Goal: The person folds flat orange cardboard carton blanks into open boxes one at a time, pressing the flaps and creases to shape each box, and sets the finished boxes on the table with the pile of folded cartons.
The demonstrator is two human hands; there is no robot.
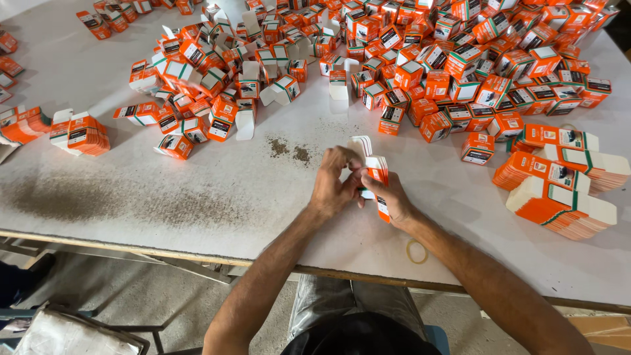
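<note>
My left hand and my right hand meet over the white table, both gripping one small orange and white carton with its white flap up. The carton is partly hidden by my fingers. A big heap of folded orange cartons covers the far side of the table. Stacks of flat orange carton blanks lie to the right of my hands.
A yellow rubber band lies near the table's front edge by my right forearm. Another stack of flat blanks sits at the left. Dark dusty stains mark the tabletop. A metal frame and cloth stand below left.
</note>
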